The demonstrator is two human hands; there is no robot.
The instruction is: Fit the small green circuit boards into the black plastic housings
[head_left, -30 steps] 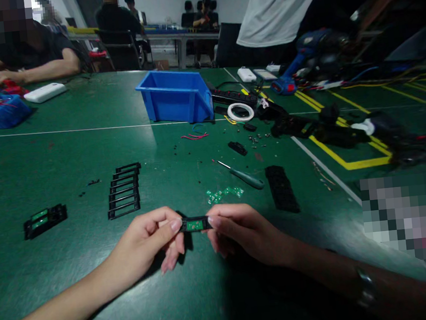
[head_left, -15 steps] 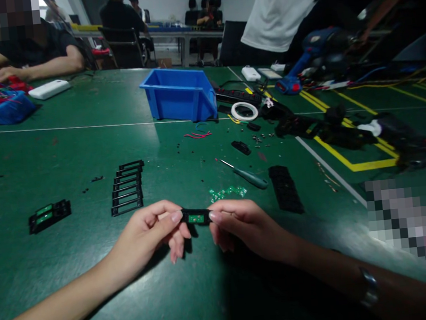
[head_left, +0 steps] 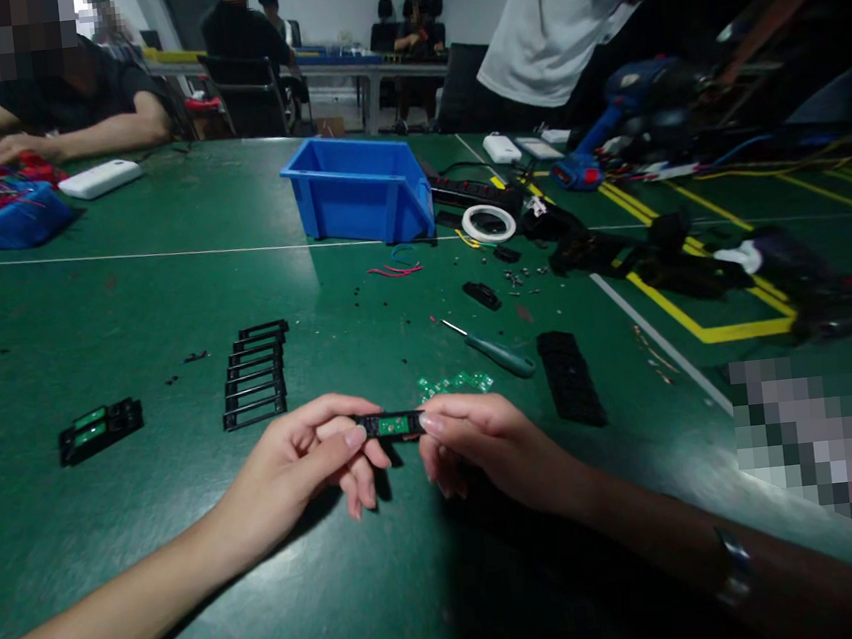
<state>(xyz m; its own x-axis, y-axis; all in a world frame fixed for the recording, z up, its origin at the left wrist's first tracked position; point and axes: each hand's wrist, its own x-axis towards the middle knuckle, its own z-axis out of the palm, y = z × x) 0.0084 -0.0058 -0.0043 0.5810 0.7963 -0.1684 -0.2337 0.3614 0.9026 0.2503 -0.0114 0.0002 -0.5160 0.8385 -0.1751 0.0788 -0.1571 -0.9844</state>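
Note:
A small black bar with a green circuit board (head_left: 393,425) set in it is held level between my hands. My left hand (head_left: 326,455) pinches its left end with thumb and fingers. The right end is pinched by my right hand (head_left: 475,440). Small green boards (head_left: 462,384) lie just beyond my right hand, with a green-handled screwdriver (head_left: 501,355) behind them. Left of my hands is a row of black frames (head_left: 255,376), and farther left sit black housings with green boards (head_left: 100,429). A dark segmented strip (head_left: 571,378) lies to the right.
A blue bin (head_left: 360,190) stands mid-table, beside a white ring (head_left: 489,224) and black parts. Screws (head_left: 525,277) are scattered nearer. A blue tray of wires (head_left: 2,220) is at the left, a blue power tool (head_left: 603,127) at the right. People work around the table.
The black bar has tipped slightly and risen a little in my fingers, showing more of its upper edge. Both hands keep their hold. The person in white behind the table has shifted.

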